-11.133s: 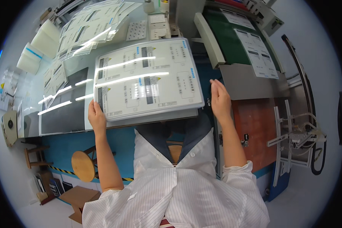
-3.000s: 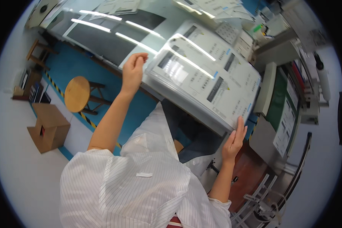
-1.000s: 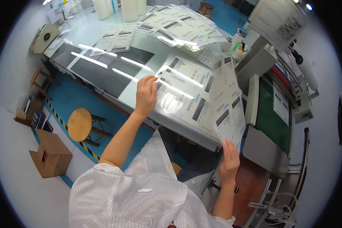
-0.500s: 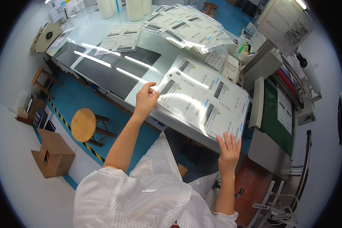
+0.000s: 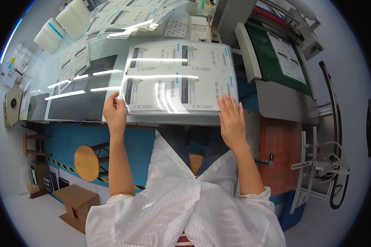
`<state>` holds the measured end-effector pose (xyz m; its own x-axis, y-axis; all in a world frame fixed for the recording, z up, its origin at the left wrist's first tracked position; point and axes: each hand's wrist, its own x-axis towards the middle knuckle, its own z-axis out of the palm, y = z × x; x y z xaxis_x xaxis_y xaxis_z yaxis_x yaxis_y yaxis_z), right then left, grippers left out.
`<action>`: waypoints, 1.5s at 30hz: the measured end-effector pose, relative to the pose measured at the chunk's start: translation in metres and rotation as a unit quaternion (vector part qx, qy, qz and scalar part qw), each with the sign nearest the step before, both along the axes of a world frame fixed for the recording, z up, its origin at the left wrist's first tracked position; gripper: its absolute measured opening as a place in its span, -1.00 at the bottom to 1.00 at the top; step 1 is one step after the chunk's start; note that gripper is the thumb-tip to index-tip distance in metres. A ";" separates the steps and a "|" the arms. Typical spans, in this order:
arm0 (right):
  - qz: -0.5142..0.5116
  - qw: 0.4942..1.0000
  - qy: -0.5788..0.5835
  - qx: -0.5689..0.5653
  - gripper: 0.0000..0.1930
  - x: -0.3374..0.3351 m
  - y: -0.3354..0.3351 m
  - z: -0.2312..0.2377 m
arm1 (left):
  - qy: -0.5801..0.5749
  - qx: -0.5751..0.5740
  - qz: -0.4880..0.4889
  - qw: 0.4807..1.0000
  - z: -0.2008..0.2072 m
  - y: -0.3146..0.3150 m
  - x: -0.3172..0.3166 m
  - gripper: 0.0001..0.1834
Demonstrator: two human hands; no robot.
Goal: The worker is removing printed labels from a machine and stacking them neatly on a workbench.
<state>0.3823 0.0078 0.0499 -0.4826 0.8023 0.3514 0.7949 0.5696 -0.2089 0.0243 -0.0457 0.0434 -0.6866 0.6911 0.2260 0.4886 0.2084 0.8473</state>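
A stack of clear printed plastic sheets [image 5: 206, 86] lies squared up at the near edge of the table. My left hand [image 5: 115, 113] is at the stack's near left corner, thumb and fingers pinched together on the edge of the top sheet. My right hand [image 5: 231, 123] rests at the near right corner with its fingers stretched out over the sheets. Glare from the lights covers part of the print.
More printed sheets [image 5: 123, 16] lie fanned out at the back. A smaller pile [image 5: 75, 61] overlaps a dark mat [image 5: 84, 92] on the left. White rolls [image 5: 49, 37] stand behind it. To the right is a machine with a green bed [image 5: 276, 68]. A wooden stool [image 5: 87, 163] stands below left.
The view has turned, so the stack now appears squarer in front of me. My right hand has moved further onto the sheets; my left hand stays at their left edge.
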 end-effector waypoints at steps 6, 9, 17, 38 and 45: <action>-0.020 0.998 0.054 -0.039 -0.45 0.021 0.001 -0.001 | 0.100 -0.063 -0.015 0.993 -0.002 0.004 0.001 -0.65; -0.072 0.980 0.168 -0.082 -0.42 0.044 -0.003 -0.011 | 0.112 -0.077 -0.043 0.990 -0.012 0.003 -0.008 -0.64; -0.179 0.912 0.343 -0.138 -0.46 0.020 0.008 -0.023 | 0.127 -0.063 -0.024 0.990 -0.021 0.030 -0.015 -0.56; -0.110 0.926 0.357 -0.054 -0.75 0.031 0.019 -0.037 | 0.182 -0.171 0.004 0.968 -0.014 0.043 0.011 -0.51; -0.190 0.889 0.413 -0.060 -0.63 0.105 0.050 -0.059 | 0.207 -0.173 0.012 0.963 -0.033 0.048 -0.007 -0.43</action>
